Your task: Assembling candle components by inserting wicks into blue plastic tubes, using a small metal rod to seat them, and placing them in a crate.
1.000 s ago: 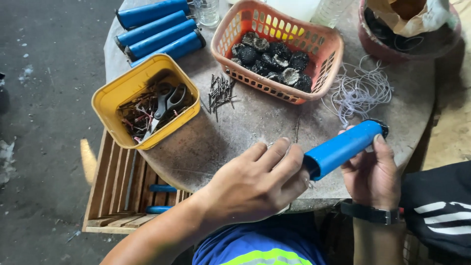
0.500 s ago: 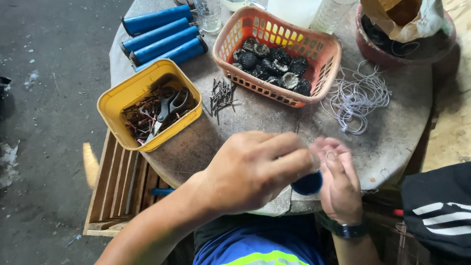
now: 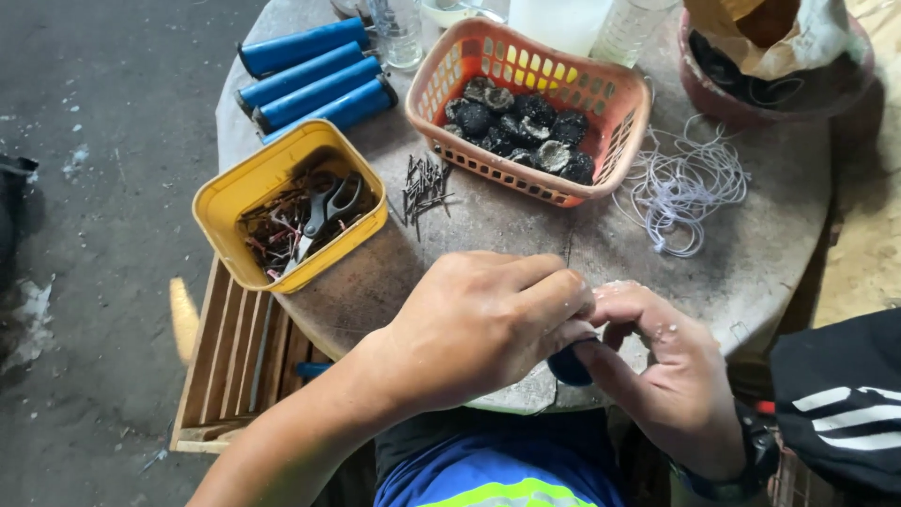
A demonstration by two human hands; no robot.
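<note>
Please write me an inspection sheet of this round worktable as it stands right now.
Surface: round grey table, worn and stained.
Job's things: blue tube, mostly hidden between both hands.
Clutter: three blue tubes; yellow tub with scissors; loose nails; orange basket of dark caps.
Grippers: left hand and right hand both closed around the tube.
Cables: coil of white string.
Surroundings: wooden crate on concrete floor.

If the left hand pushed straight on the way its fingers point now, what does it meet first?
The left hand points toward the right hand, with fingertips already at its thumb and the blue tube between them. So it would likely meet that hand and tube at once, though depth is unclear.
</note>
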